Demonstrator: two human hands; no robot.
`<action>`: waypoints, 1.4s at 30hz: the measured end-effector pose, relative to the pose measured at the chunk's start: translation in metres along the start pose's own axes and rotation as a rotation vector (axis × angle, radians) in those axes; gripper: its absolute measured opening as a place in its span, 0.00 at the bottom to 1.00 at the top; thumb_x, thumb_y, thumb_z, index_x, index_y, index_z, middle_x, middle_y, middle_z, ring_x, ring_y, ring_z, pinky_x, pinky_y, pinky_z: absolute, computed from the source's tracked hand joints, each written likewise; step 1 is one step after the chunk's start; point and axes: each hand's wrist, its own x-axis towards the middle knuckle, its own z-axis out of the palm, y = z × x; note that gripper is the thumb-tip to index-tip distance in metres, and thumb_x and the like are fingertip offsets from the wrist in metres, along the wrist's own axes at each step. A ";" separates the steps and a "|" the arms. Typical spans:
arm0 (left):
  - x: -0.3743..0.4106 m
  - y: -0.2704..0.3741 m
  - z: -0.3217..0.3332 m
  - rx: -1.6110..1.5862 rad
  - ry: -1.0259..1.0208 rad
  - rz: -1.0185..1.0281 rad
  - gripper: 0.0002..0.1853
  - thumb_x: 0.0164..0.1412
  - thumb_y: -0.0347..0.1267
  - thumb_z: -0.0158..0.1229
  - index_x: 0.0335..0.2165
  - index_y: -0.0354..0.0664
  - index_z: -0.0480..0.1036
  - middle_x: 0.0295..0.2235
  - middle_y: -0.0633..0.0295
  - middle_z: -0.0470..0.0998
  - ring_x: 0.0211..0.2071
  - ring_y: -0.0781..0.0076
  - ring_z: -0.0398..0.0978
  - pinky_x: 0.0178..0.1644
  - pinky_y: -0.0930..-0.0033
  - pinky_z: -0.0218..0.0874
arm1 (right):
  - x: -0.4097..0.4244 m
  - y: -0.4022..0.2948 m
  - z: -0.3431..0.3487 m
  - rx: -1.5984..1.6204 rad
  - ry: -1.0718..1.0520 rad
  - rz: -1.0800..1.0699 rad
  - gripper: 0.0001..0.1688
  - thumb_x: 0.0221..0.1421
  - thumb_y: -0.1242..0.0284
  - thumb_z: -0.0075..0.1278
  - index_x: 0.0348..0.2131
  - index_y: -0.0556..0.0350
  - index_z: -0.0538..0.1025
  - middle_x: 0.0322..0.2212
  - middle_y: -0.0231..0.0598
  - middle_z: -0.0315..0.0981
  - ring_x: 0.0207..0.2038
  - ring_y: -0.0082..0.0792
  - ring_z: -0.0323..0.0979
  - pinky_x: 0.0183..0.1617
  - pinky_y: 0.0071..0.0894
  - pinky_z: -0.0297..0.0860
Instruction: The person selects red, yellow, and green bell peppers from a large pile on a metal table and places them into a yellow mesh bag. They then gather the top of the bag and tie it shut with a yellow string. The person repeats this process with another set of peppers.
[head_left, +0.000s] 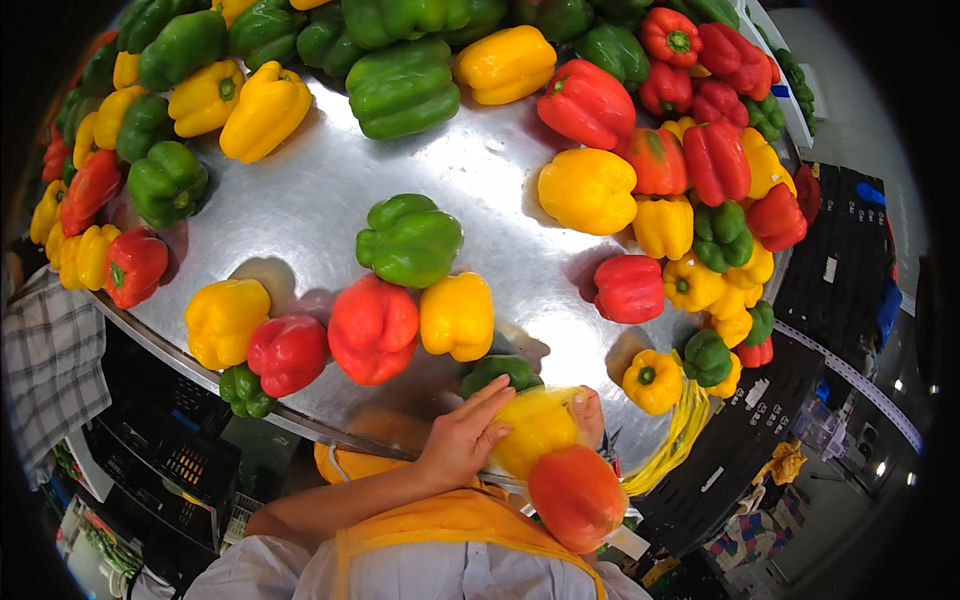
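Both of my hands are at a yellow mesh net bag (551, 397) over the table's near edge. In its lower end sits a red bell pepper (577, 499), with a yellow bell pepper (534, 431) above it. My left hand (466, 433) grips the bag's left side, thumb against the yellow pepper. On the right, my right hand (589, 415) holds the bag's rim, its fingers partly hidden behind the mesh. A dark green bell pepper (499, 373) lies on the metal just beyond my left fingertips, partly covered; whether mesh touches it I cannot tell.
On the steel table (315, 217), a green pepper (411, 240) lies beside a red one (373, 330) and a yellow one (457, 316). Peppers are heaped around the rim. Yellow net sleeves (679, 427) hang at right, near a dark pointed tool (609, 448). Black crates (720, 442) stand beyond.
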 end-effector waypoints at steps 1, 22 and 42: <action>0.000 -0.001 0.000 0.013 0.005 0.013 0.19 0.52 0.29 0.48 0.43 0.33 0.62 0.45 0.48 0.63 0.46 0.55 0.63 0.47 0.69 0.56 | 0.000 0.000 -0.001 -0.003 -0.027 0.001 0.12 0.53 0.67 0.41 0.31 0.58 0.62 0.24 0.36 0.66 0.25 0.21 0.64 0.29 0.21 0.64; 0.004 0.005 0.005 -0.033 0.224 0.069 0.14 0.54 0.30 0.46 0.38 0.32 0.67 0.36 0.51 0.70 0.37 0.62 0.69 0.41 0.72 0.58 | -0.023 -0.056 0.055 0.201 -0.100 0.092 0.13 0.53 0.64 0.40 0.32 0.55 0.62 0.24 0.34 0.65 0.25 0.23 0.65 0.29 0.21 0.65; 0.014 -0.078 0.008 -0.007 0.432 -0.029 0.04 0.52 0.26 0.47 0.26 0.38 0.61 0.20 0.66 0.65 0.20 0.78 0.61 0.24 0.79 0.53 | 0.046 0.090 -0.032 0.752 -0.478 0.161 0.27 0.52 0.61 0.39 0.50 0.52 0.57 0.48 0.38 0.55 0.50 0.38 0.54 0.55 0.42 0.50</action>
